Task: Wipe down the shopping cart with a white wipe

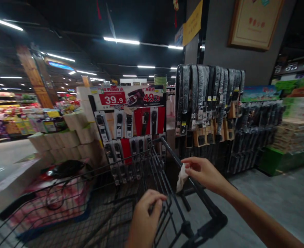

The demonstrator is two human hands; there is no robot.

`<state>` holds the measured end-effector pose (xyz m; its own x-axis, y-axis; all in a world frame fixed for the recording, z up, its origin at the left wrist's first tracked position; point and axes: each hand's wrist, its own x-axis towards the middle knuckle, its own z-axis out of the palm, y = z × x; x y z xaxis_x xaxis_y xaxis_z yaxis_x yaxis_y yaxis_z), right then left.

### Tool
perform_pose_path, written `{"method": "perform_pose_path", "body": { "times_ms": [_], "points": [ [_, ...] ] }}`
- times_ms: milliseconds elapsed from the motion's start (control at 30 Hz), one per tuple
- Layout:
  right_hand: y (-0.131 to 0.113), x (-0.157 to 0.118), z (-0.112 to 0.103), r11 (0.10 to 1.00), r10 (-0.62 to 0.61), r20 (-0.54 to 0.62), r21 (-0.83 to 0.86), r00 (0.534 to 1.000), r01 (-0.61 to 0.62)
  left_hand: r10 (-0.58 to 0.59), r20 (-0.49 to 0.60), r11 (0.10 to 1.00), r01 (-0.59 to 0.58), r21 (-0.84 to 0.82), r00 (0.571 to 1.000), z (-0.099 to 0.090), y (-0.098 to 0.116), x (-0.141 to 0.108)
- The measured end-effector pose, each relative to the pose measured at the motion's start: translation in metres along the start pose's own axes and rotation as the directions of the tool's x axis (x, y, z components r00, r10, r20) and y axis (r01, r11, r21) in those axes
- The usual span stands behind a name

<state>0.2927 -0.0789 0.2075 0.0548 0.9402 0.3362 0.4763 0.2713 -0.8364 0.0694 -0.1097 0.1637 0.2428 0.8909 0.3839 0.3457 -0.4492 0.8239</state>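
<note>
My right hand (202, 172) is over the dark handle bar (206, 201) of a wire shopping cart, its fingers pinched on a crumpled white tissue (182, 177) that hangs down beside the bar. Lower and to the left, my left hand (149, 210) is curled above the cart's wire side (164, 182), thumb near the fingertips; whether anything small is between them is hidden. Within the cart's mesh at the left, a pink package (56, 196) shows with a black bag (68, 168) on top.
Ahead stands a rack of packaged belts (128, 127) under a price sign (131, 96). Wrapped belts (201, 93) hang to its right, near a green-based stand (273, 160). Stacked paper packs (61, 139) and a wooden pillar (35, 75) are at the left.
</note>
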Motion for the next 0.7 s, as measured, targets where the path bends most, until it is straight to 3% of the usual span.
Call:
{"method": "perform_pose_path", "body": {
  "times_ms": [100,167,233,400,533,700],
  "points": [
    [-0.043,0.006,0.003,0.986,-0.062,0.043,0.155,0.997,0.055,0.067,-0.05,0.997,-0.065,0.05,0.996,-0.048,0.033,0.031],
    [-0.078,0.009,0.005,0.954,-0.177,0.015,0.249,0.984,0.168,0.164,-0.163,0.986,-0.159,0.04,0.973,-0.069,0.06,0.046],
    [-0.114,0.007,0.006,0.89,-0.324,0.0,0.338,0.946,0.305,0.274,-0.273,0.958,-0.287,-0.009,0.922,-0.083,0.089,0.054],
    [-0.184,-0.008,0.01,0.747,-0.561,0.017,0.441,0.828,0.498,0.517,-0.255,0.84,-0.541,-0.03,0.817,-0.106,0.151,0.056],
    [-0.206,-0.02,0.012,0.718,-0.629,0.038,0.41,0.777,0.562,0.556,-0.219,0.823,-0.568,0.007,0.802,-0.124,0.169,0.047],
    [-0.22,-0.022,0.011,0.718,-0.646,0.036,0.368,0.762,0.591,0.547,-0.198,0.835,-0.546,0.061,0.814,-0.139,0.173,0.044]
  ]
}}
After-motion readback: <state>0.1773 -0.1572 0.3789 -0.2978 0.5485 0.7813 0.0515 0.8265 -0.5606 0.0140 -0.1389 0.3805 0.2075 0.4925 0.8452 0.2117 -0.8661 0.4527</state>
